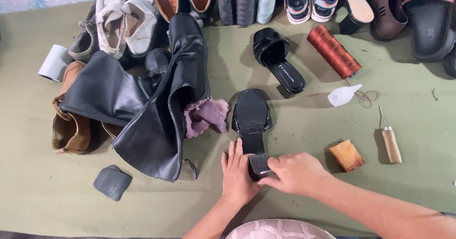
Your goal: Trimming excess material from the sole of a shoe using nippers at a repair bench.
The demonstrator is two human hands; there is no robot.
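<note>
A black block-heeled sandal lies upside down on the olive-green work surface, its smooth black sole facing up, its toe pointing away from the person and its square heel nearest them. The heel's end looks worn and grey, partly hidden by fingers.

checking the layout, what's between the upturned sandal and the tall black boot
In the head view, a crumpled mauve cloth lies between the upturned sandal and the boot, up against the boot's opening.
</note>
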